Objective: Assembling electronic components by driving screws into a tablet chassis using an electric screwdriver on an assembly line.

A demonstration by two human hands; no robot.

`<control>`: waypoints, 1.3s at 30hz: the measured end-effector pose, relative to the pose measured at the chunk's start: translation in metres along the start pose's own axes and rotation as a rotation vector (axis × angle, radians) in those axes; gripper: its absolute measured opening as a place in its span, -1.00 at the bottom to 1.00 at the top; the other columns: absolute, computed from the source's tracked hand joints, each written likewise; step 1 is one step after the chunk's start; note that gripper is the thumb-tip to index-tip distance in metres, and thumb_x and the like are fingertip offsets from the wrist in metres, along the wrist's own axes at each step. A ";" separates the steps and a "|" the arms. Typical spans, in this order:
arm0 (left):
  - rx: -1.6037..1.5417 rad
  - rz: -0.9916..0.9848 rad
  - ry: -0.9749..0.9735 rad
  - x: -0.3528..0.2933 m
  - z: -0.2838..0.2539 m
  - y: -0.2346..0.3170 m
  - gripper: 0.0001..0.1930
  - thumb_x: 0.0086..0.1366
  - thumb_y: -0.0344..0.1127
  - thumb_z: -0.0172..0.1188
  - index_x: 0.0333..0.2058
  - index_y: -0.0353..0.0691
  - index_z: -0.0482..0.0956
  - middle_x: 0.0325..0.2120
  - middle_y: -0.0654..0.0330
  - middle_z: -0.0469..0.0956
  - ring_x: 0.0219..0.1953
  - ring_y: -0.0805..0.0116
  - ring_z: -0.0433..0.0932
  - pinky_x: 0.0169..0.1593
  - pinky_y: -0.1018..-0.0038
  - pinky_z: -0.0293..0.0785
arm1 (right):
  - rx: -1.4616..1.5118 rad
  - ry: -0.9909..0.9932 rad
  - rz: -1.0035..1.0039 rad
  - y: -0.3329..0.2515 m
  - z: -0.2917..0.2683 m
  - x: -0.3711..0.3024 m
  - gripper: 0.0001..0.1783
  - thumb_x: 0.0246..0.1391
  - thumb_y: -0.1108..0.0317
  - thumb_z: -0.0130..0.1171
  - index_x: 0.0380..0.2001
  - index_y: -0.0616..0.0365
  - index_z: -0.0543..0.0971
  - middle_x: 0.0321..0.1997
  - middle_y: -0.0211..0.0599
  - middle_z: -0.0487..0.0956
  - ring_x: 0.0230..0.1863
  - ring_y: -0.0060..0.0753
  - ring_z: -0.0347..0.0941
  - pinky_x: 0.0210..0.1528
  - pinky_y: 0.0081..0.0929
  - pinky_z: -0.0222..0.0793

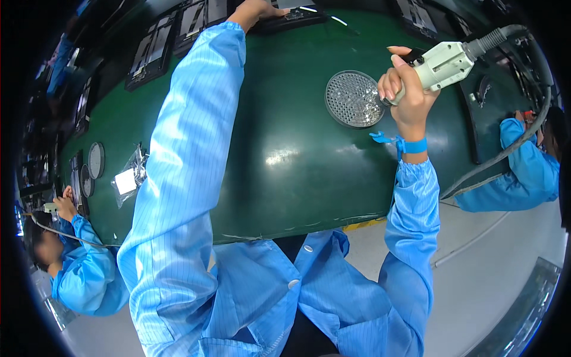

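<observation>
For a tidy pick-up, we are judging it best to be keeping the electric screwdriver (445, 65) steady above the round perforated dish (342, 98), so that the small metal pieces (372, 110) inside are not scattering, with its grey cable (516, 145) hanging slack at the frame's right. In the upper right, the fingers of our right hand (409, 89) are holding the screwdriver closely, hiding its tip near the dish's right rim. At the top edge, our left hand (256, 11) is reaching over a dark flat device (277, 25); whether its fingers are gripping, we are not able to tell.
</observation>
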State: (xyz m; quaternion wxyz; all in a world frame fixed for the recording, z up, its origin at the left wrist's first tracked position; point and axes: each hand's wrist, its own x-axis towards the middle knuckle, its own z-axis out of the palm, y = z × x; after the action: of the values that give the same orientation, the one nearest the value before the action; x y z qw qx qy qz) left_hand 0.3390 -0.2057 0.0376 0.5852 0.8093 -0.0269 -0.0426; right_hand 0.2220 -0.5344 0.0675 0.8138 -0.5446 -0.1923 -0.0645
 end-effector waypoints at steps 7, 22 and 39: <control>-0.304 -0.179 0.596 0.003 0.006 0.030 -0.70 0.15 -0.39 0.24 -0.27 -0.59 0.49 -0.42 0.00 0.55 -0.47 0.18 0.54 -0.42 0.26 0.48 | -0.034 -0.029 0.063 0.008 0.015 -0.010 -0.84 0.09 0.57 0.15 -0.24 0.43 0.55 -0.75 -0.42 0.31 -0.78 -0.58 0.22 -0.69 -0.51 0.23; -0.276 -0.282 0.509 -0.396 0.089 0.008 -0.39 0.30 -0.28 0.26 0.14 -0.60 0.22 -0.14 -0.10 0.54 -0.08 0.26 0.56 0.05 0.40 0.46 | -0.064 -0.132 0.098 0.009 0.025 -0.017 -0.76 0.16 0.53 0.03 -0.13 0.45 0.49 -0.72 -0.46 0.21 -0.75 -0.57 0.13 -0.61 -0.48 0.20; 0.714 0.032 0.262 -0.437 0.083 0.017 0.04 -0.19 -0.06 0.53 0.30 -0.22 0.24 0.28 -0.31 0.03 0.22 -0.34 0.17 0.24 0.03 0.27 | -0.002 -0.205 0.082 0.017 0.030 -0.024 -0.67 0.14 0.51 0.05 -0.06 0.50 0.48 -0.70 -0.44 0.19 -0.71 -0.52 0.15 -0.57 -0.45 0.21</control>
State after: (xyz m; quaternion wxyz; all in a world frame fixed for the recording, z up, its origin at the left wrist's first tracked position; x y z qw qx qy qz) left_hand -0.1043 -0.2486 0.0447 0.2656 0.9603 0.0223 0.0826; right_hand 0.1981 -0.5029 0.0535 0.7913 -0.5566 -0.2520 0.0246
